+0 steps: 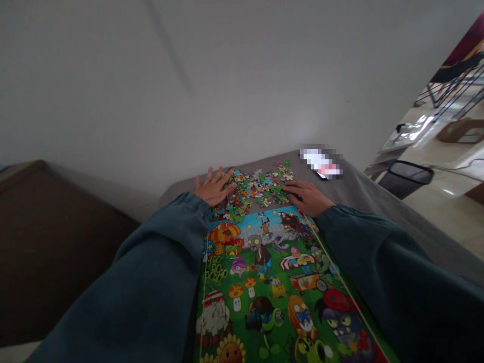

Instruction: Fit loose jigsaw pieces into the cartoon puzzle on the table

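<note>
A spread of loose jigsaw puzzle pieces [255,187] lies on the grey cloth between my two hands. My left hand [215,189] rests at the left side of the pieces, fingers spread and thumb touching some of them. At the right side, my right hand [307,195] lies with its fingers stretched toward the pieces, fingertips at their edge; no piece shows in its grip. Nearer to me is a colourful picture board [264,297] with cartoon plants and zombies, its far edge just in front of the pieces. My forearms pass along both sides of it.
A lit phone [321,164], blurred, lies at the back right of the grey cloth-covered surface [340,196]. A pale wall [227,101] rises right behind. To the left is a brown box-like shape [56,242]. On the floor at right are a cardboard box [461,131] and a dark bin [406,176].
</note>
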A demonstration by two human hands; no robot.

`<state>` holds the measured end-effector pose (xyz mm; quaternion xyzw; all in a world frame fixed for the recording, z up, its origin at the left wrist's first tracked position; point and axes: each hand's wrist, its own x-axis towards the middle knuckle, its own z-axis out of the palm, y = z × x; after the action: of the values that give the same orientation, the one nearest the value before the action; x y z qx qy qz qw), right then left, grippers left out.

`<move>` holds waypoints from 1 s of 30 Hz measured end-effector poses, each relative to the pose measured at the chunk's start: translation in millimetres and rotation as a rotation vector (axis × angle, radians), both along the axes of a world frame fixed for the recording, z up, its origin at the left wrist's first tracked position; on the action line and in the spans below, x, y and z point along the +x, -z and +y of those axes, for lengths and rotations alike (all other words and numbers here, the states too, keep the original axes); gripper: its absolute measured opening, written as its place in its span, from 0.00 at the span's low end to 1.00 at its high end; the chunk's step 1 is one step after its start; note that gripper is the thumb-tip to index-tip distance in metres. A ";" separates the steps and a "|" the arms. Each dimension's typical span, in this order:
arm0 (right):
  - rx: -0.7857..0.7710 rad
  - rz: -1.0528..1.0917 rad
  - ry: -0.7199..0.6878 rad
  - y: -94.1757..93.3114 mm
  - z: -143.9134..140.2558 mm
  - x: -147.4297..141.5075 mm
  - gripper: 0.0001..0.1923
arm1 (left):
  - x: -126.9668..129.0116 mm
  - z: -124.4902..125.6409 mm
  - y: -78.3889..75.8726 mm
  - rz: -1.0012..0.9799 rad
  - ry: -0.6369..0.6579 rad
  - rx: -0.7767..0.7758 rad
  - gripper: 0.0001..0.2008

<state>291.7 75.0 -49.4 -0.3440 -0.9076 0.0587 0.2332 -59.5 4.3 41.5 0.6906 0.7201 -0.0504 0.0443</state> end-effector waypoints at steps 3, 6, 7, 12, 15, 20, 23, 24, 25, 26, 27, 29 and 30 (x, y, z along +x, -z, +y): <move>-0.006 0.011 -0.007 -0.4 0.4 0.2 0.22 | 2.9 19.5 10.6 0.013 0.024 0.026 0.35; -0.009 0.021 -0.008 0.1 0.7 0.7 0.22 | 2.2 29.3 29.5 0.021 0.015 0.052 0.33; -0.010 0.023 -0.008 0.4 0.7 0.9 0.22 | 0.5 30.2 35.4 0.023 0.008 0.063 0.33; -0.016 0.023 -0.010 1.1 0.7 1.8 0.22 | -12.1 24.5 47.2 0.026 -0.026 0.085 0.32; -0.023 0.023 -0.008 0.6 0.6 2.0 0.22 | -17.1 17.0 42.1 0.025 -0.051 0.062 0.35; -0.033 0.027 -0.003 1.4 0.9 1.1 0.22 | -19.3 3.7 31.1 0.029 -0.079 0.011 0.43; -0.034 0.030 0.000 2.4 1.1 0.5 0.22 | -19.3 -1.7 27.0 0.032 -0.079 -0.021 0.46; -0.034 0.029 0.000 2.4 1.2 0.4 0.22 | -19.2 -3.1 26.0 0.033 -0.077 -0.032 0.46; -0.033 0.028 -0.001 2.2 1.1 0.4 0.22 | -19.1 -4.4 25.0 0.035 -0.076 -0.042 0.47; -0.034 0.027 -0.003 1.8 1.1 0.4 0.22 | -19.1 -5.6 24.1 0.037 -0.074 -0.050 0.48; -0.036 0.027 -0.005 1.3 1.0 0.4 0.22 | -19.0 -6.8 23.1 0.039 -0.073 -0.057 0.48; -0.039 0.030 -0.011 0.4 1.0 0.6 0.22 | -19.0 -8.2 20.3 0.044 -0.070 -0.067 0.48; -0.039 0.030 -0.013 0.1 1.0 0.7 0.22 | -19.2 -8.1 18.4 0.048 -0.069 -0.068 0.47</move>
<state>292.4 76.0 -49.5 -0.3415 -0.9050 0.0831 0.2399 -78.7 -3.8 23.1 0.6622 0.7421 -0.0898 0.0518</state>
